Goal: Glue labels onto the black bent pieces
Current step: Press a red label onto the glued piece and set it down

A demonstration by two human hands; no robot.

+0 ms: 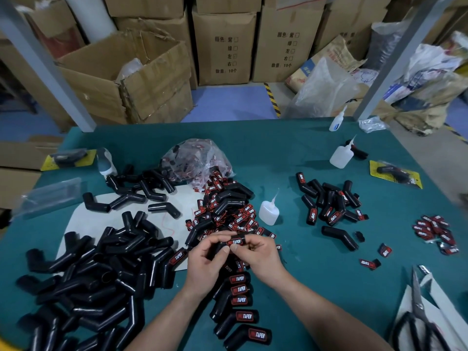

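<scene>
My left hand (206,259) and my right hand (260,254) together hold one black bent piece above the green table (316,262), fingers curled round it. A red and black label (236,241) reading TAPER sits on that piece between my thumbs. Beyond my hands lies a heap of loose labels (228,211) mixed with bent pieces. A large pile of unlabelled bent pieces (88,279) fills the near left. A row of labelled pieces (240,307) lies below my wrists. A small glue bottle (269,211) stands just right of the label heap.
More labelled pieces (329,203) lie at centre right, a small label pile (435,231) at far right. Two more glue bottles (342,155) stand farther back. Scissors (417,312) lie near right. A plastic bag of labels (197,158) sits mid-table. Cardboard boxes stand behind.
</scene>
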